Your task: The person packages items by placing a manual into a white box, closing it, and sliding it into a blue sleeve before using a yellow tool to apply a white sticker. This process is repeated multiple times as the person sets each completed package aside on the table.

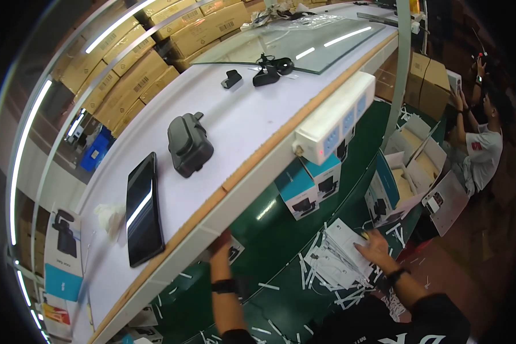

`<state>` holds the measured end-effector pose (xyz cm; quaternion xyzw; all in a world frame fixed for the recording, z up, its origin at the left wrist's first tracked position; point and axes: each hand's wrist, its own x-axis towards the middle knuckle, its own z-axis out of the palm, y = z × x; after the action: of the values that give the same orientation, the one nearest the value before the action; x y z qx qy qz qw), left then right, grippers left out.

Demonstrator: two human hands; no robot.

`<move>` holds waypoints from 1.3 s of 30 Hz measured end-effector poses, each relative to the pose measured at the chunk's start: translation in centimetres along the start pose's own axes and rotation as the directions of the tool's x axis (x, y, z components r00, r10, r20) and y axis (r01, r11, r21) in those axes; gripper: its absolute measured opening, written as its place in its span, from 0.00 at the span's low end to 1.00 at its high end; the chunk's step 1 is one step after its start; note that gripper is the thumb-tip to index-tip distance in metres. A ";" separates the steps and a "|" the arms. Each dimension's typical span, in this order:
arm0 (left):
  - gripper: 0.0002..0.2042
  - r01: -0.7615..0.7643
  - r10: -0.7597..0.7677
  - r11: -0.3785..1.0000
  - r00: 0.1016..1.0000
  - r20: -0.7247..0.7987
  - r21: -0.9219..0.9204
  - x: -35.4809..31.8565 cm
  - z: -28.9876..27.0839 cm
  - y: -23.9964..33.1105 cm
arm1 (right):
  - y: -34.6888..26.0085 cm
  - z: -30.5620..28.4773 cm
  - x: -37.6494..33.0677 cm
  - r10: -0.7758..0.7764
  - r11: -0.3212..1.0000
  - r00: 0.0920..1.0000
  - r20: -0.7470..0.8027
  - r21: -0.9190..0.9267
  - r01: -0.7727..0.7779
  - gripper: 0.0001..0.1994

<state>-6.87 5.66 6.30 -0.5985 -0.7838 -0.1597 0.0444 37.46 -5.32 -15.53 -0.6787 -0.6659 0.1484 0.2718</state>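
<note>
My right hand (375, 250) is at the right edge of a pile of white printed leaflets (339, 258) on the green work surface. Its thumb and fingers are apart, with the thumb against the papers. A small yellow bit shows by the fingertips; I cannot make out what it is. My left hand (219, 244) reaches under the front edge of the raised white shelf. That edge and blur hide its fingers. Next to it is a small printed box or card (235, 250), partly covered. Dark bands circle both wrists.
The white shelf (252, 123) bears a black tablet (142, 209), a black camera-like device (189, 143) and a glass sheet (304, 46). A power strip (338, 117) juts from its edge. Blue-white boxes (304, 198), an open carton (410, 166) and paper strips surround the leaflets. A co-worker (481, 146) is at right.
</note>
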 end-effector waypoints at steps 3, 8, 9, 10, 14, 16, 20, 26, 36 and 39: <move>0.16 0.001 -0.011 0.974 0.999 0.042 0.228 -1.8 1.4 -9.5 | -0.1 2.7 2.7 -0.069 0.996 0.995 0.067 -0.048 0.072 0.29; 0.13 -0.224 0.096 0.910 0.933 0.347 0.350 -5.2 1.5 -11.5 | 5.4 6.6 5.8 0.212 0.959 0.955 0.209 0.145 -0.245 0.24; 0.12 -0.311 0.152 0.897 0.885 0.440 0.314 -6.3 0.5 -9.7 | 5.1 6.2 6.4 0.220 0.947 0.951 0.216 0.186 -0.261 0.24; 0.12 -0.315 0.151 0.897 0.878 0.454 0.309 -8.2 -0.1 -8.8 | 4.5 5.9 7.1 0.230 0.946 0.947 0.226 0.178 -0.272 0.24; 0.07 -0.644 0.510 0.738 0.728 0.458 0.202 -19.8 -2.6 -7.3 | 3.0 5.3 7.6 0.199 0.969 0.919 0.342 0.069 -0.236 0.25; 0.09 -0.787 0.689 0.601 0.599 0.408 0.141 -24.2 -3.3 -6.5 | 3.1 6.0 7.2 0.166 0.963 0.949 0.266 0.164 -0.215 0.25; 0.10 -0.707 0.704 0.707 0.700 0.117 -0.029 -30.0 -5.7 -6.5 | 1.0 5.1 6.3 0.192 0.971 0.958 0.211 0.103 -0.217 0.20; 0.11 -0.691 0.697 0.717 0.714 0.071 -0.093 -38.7 -7.1 -6.5 | 1.0 4.9 5.8 0.014 1.000 0.998 0.068 -0.005 -0.013 0.16; 0.24 0.054 -0.177 0.925 0.938 -0.298 -0.377 -45.4 -4.8 0.6 | -1.7 2.6 4.5 -0.213 0.973 0.948 0.237 -0.034 0.227 0.13; 0.24 0.258 -0.631 0.470 0.767 -0.117 -0.844 -44.7 -0.5 0.8 | -4.3 2.5 5.6 -0.319 0.944 0.936 0.150 -0.041 0.328 0.13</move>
<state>6.35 -35.60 -4.69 -0.2731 -0.7315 -0.6162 -0.1029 32.90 0.43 -14.18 -0.5561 -0.7906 0.1275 0.2225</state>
